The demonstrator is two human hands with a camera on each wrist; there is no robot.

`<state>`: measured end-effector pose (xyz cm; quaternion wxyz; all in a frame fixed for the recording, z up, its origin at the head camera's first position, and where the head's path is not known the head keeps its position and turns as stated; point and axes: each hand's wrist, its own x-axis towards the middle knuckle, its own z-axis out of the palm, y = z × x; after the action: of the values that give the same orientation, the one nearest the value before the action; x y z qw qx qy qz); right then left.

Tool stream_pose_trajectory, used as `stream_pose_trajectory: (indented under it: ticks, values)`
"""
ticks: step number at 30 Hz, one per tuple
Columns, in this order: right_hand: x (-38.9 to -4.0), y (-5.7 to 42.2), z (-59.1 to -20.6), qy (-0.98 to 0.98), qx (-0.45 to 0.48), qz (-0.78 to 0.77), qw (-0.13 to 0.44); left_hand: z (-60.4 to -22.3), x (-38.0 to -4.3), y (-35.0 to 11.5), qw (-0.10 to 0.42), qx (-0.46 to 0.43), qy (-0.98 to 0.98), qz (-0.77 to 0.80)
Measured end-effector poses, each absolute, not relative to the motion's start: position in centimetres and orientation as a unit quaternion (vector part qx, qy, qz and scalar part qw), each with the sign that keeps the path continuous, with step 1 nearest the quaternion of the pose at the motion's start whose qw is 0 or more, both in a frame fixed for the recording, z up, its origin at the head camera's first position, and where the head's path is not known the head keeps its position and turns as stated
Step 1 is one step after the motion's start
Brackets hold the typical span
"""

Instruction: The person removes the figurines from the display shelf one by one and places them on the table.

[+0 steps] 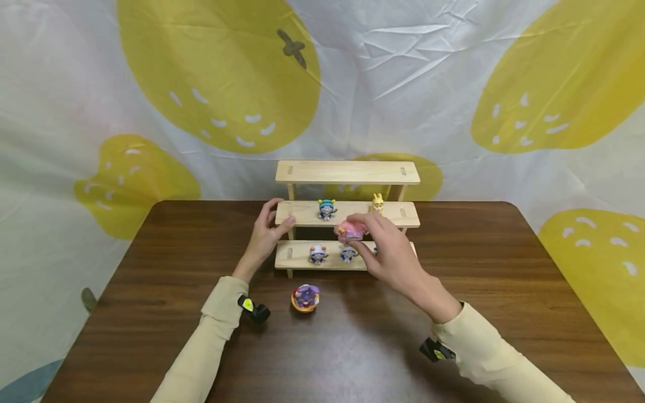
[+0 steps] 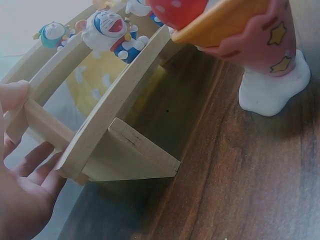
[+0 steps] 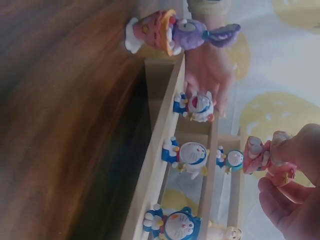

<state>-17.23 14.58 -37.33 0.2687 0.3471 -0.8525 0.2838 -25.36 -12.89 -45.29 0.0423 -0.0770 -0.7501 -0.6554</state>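
Observation:
My right hand [image 1: 390, 252] pinches a small pink figurine [image 1: 350, 230] between thumb and fingers, in front of the middle shelf of a three-step wooden display stand [image 1: 347, 172]. In the right wrist view the pink figurine [image 3: 256, 154] hangs clear of the boards. My left hand [image 1: 262, 235] grips the left end of the middle shelf, thumb at its front edge and fingers behind. On that shelf stand a teal-hatted figurine [image 1: 326, 209] and a yellow long-eared one [image 1: 378, 204]. Several blue-and-white cat figurines, one with a white hat [image 1: 317, 254], sit on the lowest shelf, partly hidden by my right hand.
A purple long-eared figurine in a cone-shaped cup [image 1: 305, 299] stands on the brown wooden table [image 1: 201, 246], in front of the stand's left part. Behind the table hangs a white cloth [image 1: 353, 84] with yellow fruit shapes.

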Motion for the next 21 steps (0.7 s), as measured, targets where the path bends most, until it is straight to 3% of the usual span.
stream_pose_trajectory:
  ticks: [21]
  values:
    - [-13.9, 15.4, -41.2, -0.85, 0.363, 0.308, 0.226, -45.4, -25.4, -12.9, 0.059, -0.087, -0.746, -0.658]
